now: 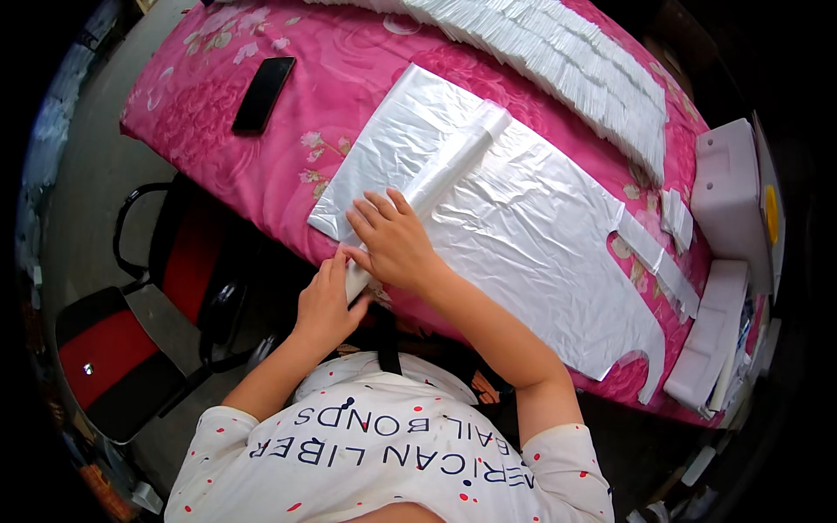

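Observation:
A silvery-white plastic vest bag (540,235) lies spread over the pink cloth, its cut-out handles toward the right. Across it runs a rolled or folded ridge of the same plastic (462,157), slanting from the near edge toward the far side. My left hand (327,305) is closed round the near end of that ridge at the table's edge. Just beyond it, my right hand (392,240) rests palm down on the ridge, fingers spread, its thumb close to the left fingertips. What lies under the right palm is hidden.
Long stacked rows of folded white plastic (540,61) line the far side. A black phone (262,95) lies at the far left of the pink flowered tablecloth (196,131). White boxes (732,192) stand along the right edge. Red-and-black chairs (113,357) are at the left.

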`<state>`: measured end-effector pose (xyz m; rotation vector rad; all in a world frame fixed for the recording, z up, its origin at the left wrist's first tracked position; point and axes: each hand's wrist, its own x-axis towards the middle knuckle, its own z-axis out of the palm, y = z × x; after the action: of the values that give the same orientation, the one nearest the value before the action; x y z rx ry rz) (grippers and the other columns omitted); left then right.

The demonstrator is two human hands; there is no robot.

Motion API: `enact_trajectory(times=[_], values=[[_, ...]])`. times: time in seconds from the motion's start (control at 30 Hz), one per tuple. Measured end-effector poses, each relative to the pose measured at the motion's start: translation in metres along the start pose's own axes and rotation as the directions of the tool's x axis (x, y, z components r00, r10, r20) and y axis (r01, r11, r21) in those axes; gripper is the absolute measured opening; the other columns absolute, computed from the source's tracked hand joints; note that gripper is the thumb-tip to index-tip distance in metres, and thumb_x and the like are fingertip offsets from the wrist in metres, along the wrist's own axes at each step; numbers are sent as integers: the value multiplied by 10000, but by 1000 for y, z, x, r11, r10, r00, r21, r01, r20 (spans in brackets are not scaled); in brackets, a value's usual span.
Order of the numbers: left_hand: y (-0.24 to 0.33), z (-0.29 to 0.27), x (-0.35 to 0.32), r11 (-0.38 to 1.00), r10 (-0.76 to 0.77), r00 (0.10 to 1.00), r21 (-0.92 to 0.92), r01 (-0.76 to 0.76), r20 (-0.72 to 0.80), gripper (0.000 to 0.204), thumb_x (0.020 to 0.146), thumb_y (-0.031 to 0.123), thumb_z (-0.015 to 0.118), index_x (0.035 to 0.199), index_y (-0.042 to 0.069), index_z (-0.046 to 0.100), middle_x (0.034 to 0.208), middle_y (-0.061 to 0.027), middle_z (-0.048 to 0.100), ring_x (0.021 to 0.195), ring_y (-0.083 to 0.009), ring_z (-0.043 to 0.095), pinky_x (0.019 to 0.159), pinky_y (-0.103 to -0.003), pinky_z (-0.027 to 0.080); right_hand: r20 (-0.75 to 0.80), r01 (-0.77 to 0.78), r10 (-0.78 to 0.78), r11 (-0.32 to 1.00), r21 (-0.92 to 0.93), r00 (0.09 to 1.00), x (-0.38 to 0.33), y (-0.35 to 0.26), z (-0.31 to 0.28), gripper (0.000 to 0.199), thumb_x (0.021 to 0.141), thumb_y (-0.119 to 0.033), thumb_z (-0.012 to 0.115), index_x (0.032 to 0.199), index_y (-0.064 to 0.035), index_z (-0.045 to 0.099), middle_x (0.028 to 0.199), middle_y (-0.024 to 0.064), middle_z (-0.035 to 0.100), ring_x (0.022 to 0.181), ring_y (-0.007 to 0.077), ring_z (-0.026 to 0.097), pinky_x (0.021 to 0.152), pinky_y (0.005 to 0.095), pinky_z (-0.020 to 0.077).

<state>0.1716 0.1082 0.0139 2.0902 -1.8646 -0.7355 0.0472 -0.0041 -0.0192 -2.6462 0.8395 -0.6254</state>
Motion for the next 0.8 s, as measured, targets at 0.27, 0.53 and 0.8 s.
enact_trajectory(times=[0.27, 0.53, 0.8], values=[[13, -13, 2, 612, 28, 989, -785, 97, 144, 491, 714, 101, 679, 1147, -3, 473, 953, -97, 588, 748, -178, 597, 646, -295, 498, -398, -275, 593, 738, 616, 700, 9, -3, -38, 826, 769, -528, 621, 1324, -17, 285, 1262, 188, 418, 1207, 303, 376, 969, 421, 319], [35, -15, 5, 214, 182, 934, -939, 269, 309, 371, 729, 128, 713, 1023, 34, 507, 896, -40, 563, 700, -100, 563, 607, -251, 495, 232, -187, 602, -139, 973, 764, -21, 13, -71, 414, 704, -302, 766, 939, -58, 528, 778, 17, 556, 683, 100, 538, 622, 247, 451], [42, -10, 3, 233, 121, 939, -928, 290, 323, 373, 735, 105, 696, 1047, 32, 506, 901, -43, 563, 713, -99, 563, 611, -249, 494, 252, -216, 580, -131, 967, 775, -54, 10, -66, 238, 706, -148, 762, 766, -65, 548, 655, -20, 530, 546, 67, 480, 496, 206, 395]])
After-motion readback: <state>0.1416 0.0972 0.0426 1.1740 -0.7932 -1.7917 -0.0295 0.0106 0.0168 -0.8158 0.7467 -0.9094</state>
